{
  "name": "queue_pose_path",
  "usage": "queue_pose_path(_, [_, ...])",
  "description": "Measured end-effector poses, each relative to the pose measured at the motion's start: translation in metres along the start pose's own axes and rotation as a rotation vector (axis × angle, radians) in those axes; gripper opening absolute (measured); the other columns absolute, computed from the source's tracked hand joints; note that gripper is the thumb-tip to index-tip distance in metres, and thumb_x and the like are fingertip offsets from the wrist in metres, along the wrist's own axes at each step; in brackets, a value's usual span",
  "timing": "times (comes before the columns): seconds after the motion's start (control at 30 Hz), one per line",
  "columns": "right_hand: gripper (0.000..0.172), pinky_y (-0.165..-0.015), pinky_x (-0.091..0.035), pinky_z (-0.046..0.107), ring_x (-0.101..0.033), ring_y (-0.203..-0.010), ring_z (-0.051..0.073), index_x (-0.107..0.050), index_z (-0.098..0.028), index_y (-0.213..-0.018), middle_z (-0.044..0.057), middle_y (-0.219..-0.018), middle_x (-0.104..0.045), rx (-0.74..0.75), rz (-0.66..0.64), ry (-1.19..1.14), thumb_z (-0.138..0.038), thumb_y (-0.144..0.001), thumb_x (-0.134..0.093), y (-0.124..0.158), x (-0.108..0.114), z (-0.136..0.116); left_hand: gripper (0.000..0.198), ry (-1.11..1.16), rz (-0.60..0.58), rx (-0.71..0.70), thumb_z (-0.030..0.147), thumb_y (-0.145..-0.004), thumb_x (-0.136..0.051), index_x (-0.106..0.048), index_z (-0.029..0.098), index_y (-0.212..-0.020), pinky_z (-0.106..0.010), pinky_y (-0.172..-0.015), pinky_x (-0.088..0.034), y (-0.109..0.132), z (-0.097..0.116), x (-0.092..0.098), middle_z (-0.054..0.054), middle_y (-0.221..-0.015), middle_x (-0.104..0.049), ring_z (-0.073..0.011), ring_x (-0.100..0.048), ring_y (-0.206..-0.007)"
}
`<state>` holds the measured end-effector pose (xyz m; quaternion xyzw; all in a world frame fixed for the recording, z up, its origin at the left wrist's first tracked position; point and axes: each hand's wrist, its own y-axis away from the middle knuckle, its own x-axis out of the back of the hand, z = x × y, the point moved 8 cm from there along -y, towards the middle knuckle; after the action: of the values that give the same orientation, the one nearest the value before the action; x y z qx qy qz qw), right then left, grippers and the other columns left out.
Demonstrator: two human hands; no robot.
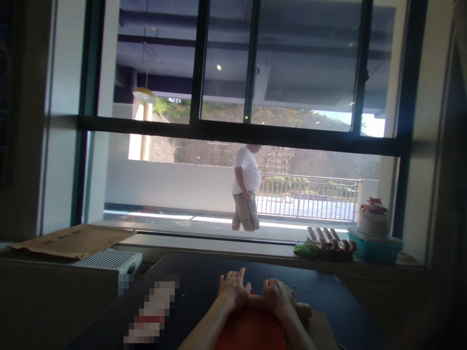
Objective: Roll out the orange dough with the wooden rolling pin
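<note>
Both my hands rest side by side at the bottom centre, over a flat orange sheet (251, 328) that lies on a brown board (321, 325). My left hand (232, 290) lies flat with its fingers stretched forward, at the far edge of the orange sheet. My right hand (279, 295) has its fingers curled down over a wooden roller (302, 309), whose right end sticks out past the hand. The roller lies across the sheet, mostly hidden under the hands.
The board sits on a dark table (197, 284) with a pixelated item (153, 311) at left. A white grille unit (109, 260) and cardboard (73, 240) lie left. On the sill are a wooden rack (330, 239) and a teal box (375, 247). A person (246, 189) walks outside the window.
</note>
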<state>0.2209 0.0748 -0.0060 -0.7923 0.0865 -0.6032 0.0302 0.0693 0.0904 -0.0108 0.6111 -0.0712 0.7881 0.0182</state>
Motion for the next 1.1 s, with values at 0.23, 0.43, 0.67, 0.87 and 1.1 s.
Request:
queue_pose_path(0.23, [0.043,-0.084,-0.048,0.037,-0.067,-0.096,0.025,-0.073,-0.018,-0.095,0.013,-0.101,-0.072,-0.033,-0.033,-0.007,-0.027,-0.093,-0.031,-0.013,-0.003,0.003,0.067,0.005,-0.035,0.016,0.044,-0.084,-0.032,-0.034,0.017,-0.146,-0.053,-0.110,-0.026,-0.013,-0.002,-0.003,-0.012,-0.143,-0.048,-0.0299,-0.038,-0.134])
queue_pose_path(0.43, [0.046,-0.087,-0.047,0.037,-0.065,-0.100,0.024,-0.073,-0.020,-0.095,0.009,-0.103,-0.072,0.012,-0.023,0.016,-0.027,-0.096,-0.027,0.011,0.003,-0.003,0.064,-0.007,0.003,-0.025,0.045,-0.085,-0.031,-0.040,0.017,-0.142,-0.051,-0.110,-0.025,0.008,0.003,0.001,-0.011,-0.139,-0.053,-0.0283,-0.041,-0.132])
queue_pose_path(0.67, [0.041,-0.088,-0.045,0.034,-0.063,-0.099,0.023,-0.073,-0.019,-0.093,0.009,-0.103,-0.071,0.086,0.037,0.073,-0.023,-0.095,-0.032,0.028,0.008,-0.009,0.063,-0.032,0.038,-0.045,0.045,-0.088,-0.026,-0.048,0.013,-0.138,-0.051,-0.110,-0.025,0.028,0.007,0.010,-0.015,-0.134,-0.057,-0.0298,-0.045,-0.128])
queue_pose_path(0.87, [0.047,-0.089,-0.046,0.035,-0.065,-0.101,0.024,-0.074,-0.017,-0.095,0.011,-0.102,-0.072,0.013,0.003,0.017,-0.028,-0.097,-0.027,0.008,0.002,-0.004,0.064,-0.037,0.016,-0.012,0.046,-0.085,-0.030,-0.046,0.016,-0.139,-0.053,-0.109,-0.026,0.009,0.002,0.005,-0.014,-0.136,-0.055,-0.0299,-0.045,-0.129])
queue_pose_path(1.1, [0.046,-0.085,-0.048,0.037,-0.067,-0.097,0.026,-0.074,-0.016,-0.094,0.013,-0.101,-0.072,-0.028,-0.017,-0.010,-0.029,-0.094,-0.030,-0.008,0.000,0.000,0.066,-0.022,-0.015,0.009,0.046,-0.084,-0.033,-0.041,0.016,-0.142,-0.054,-0.108,-0.028,-0.012,-0.003,-0.001,-0.014,-0.139,-0.053,-0.0298,-0.042,-0.131])
